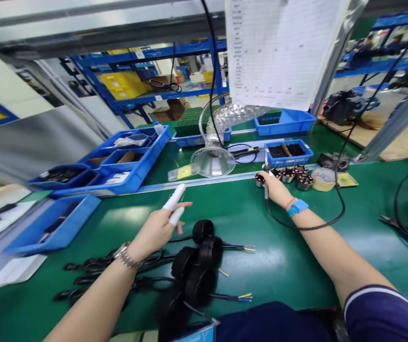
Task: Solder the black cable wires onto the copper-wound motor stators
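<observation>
My left hand (159, 222) hovers over the bench with fingers stretched apart and white finger cots on two of them; it holds nothing. Just below it lie several black round housings (201, 285) with black cords, stripped coloured wire ends (245, 297) sticking out to the right. Farther right, my right hand (276, 188) is closed around the handle of a soldering iron (266, 183), held upright with its black cable trailing down. Beside that hand sit several copper-wound motor stators (304, 181); some are partly covered by the fingers.
A clear fume funnel (213, 161) on a foil duct (237, 116) stands at the back. Blue bins (143, 161) fill the left; another blue bin (289, 161) stands behind the stators. A round tub (323, 179) and pliers (391, 221) lie right. Paper (282, 52) hangs above.
</observation>
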### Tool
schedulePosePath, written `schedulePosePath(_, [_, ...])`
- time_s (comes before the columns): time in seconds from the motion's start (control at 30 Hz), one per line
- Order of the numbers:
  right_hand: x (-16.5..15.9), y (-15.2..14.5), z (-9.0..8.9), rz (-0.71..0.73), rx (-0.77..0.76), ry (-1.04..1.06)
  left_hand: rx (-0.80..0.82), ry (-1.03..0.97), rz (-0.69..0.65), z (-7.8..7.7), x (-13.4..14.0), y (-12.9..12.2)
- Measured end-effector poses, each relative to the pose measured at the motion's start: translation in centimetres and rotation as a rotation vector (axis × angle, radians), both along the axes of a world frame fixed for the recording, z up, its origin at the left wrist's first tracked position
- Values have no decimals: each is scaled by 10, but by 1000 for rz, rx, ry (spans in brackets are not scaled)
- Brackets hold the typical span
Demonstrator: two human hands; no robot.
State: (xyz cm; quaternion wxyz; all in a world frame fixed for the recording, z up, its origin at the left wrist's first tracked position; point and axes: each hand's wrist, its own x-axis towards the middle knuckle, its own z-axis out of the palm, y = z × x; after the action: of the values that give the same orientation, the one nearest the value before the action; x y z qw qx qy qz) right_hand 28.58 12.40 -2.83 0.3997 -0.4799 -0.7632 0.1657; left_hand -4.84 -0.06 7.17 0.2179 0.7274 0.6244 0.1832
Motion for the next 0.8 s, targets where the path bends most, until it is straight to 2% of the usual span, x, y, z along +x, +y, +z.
schedulePosePath(0.1, [-6,7,-6,17,-4,11,-52,3,-66,-3,-3,5])
schedulePosePath(0.17, [-7,-3,-10,28,1,7,-82,13,-96,-4,-2,10])
schedulePosePath(0.33, [-13,-67,-17,128,-9,-30,-220,-29,-173,-13,17,33])
schedulePosePath(0.43, [-19,-104,-14,213,-24,-28,-276,-75,-215,-19,40,48])
schedulePosePath(0.5, [-21,-117,-9,225,-15,-5,-335,-122,-230,-22,58,57])
schedulePosePath(0.63, [-20,-119,-4,201,5,5,-445,-168,-247,-26,92,67])
schedulePosePath(0.8, [-20,-113,-11,226,-40,38,-432,-107,-250,-27,116,73])
